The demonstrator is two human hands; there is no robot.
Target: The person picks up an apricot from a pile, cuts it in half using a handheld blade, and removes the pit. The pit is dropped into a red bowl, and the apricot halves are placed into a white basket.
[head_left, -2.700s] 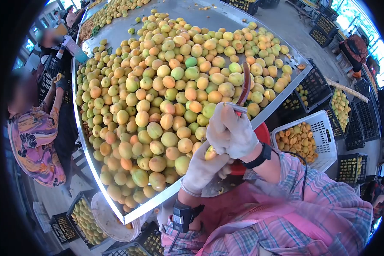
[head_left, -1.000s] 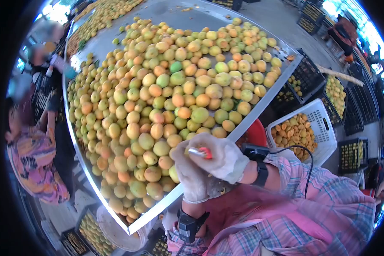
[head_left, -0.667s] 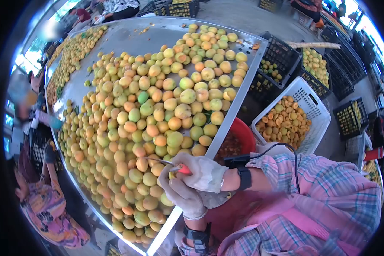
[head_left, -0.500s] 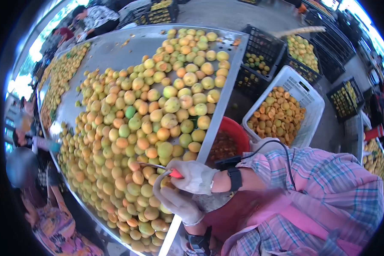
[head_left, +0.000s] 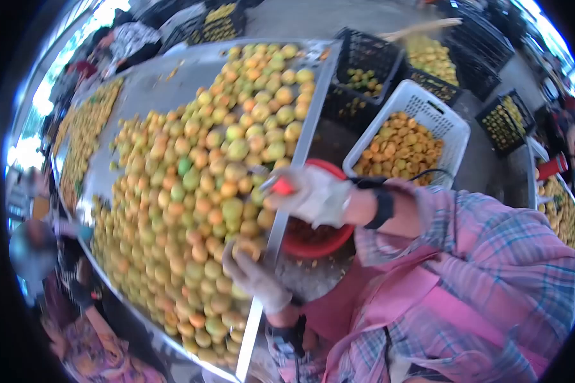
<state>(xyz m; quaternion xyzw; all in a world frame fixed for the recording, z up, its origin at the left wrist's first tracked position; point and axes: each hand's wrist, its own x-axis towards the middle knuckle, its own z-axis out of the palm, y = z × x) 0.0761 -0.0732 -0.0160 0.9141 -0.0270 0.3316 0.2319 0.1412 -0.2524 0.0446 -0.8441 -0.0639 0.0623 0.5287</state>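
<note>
My right hand (head_left: pixel 313 195), in a whitish glove, is closed round the red handle of a small knife (head_left: pixel 281 186). It is above the table's metal rim, its blade blurred and pointing toward the fruit. Lower down, my left hand (head_left: pixel 255 274), also gloved, has its fingers curled round an apricot (head_left: pixel 249 247) at the edge of the heap. Motion blur hides whether that apricot is cut. Yellow, orange and green apricots (head_left: pixel 191 185) cover much of the metal table (head_left: pixel 166 76). Below my right hand is a red basin (head_left: pixel 316 246) with dark, blurred contents.
A white crate (head_left: pixel 457 137) of halved apricots stands beyond the basin. Black crates (head_left: pixel 367 57) with fruit stand behind it. Another person (head_left: pixel 86 319) is across the table at the left, and others are at the far end. The table's raised rim (head_left: pixel 287 207) runs beneath my arms.
My right hand has moved up and right with the knife, away from my left hand. My left hand has shifted slightly left and down. The whole view has turned a little.
</note>
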